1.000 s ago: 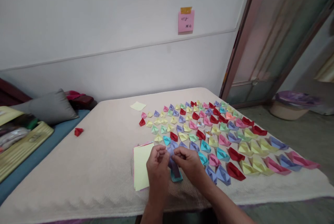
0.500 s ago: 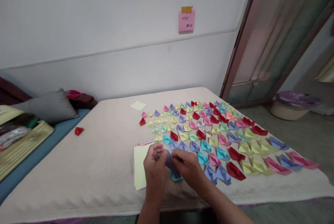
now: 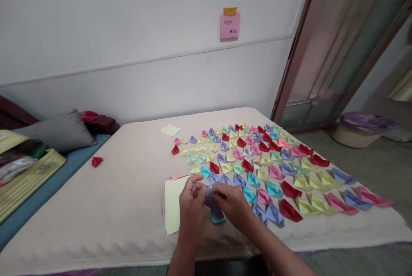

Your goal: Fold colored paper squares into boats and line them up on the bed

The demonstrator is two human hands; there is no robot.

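Observation:
Between my left hand [image 3: 193, 196] and my right hand [image 3: 230, 201] is a small folded purple paper [image 3: 208, 193], pinched from both sides. Its far edge pokes out between the fingertips; the rest is mostly hidden by the hands. Below it, on the cloth, lies a teal piece of paper [image 3: 218, 217], partly in shadow. A stack of paper sheets with pale yellow on top [image 3: 172, 205] sits just left of my left hand. To the right, many folded paper boats [image 3: 275, 215] in purple, red, yellow, pink, green and blue stand in rows.
A cream cloth [image 3: 128, 207] covers the table. On it lie a crumpled red paper piece [image 3: 96, 161] and a pale yellow sheet [image 3: 170, 130]. A grey cushion [image 3: 64, 132] and a box of items [image 3: 32, 177] are at left. A lined bin [image 3: 358, 132] stands at right.
My hands stay almost in place, with slight finger movement on the purple paper. A little less of the purple paper shows between them.

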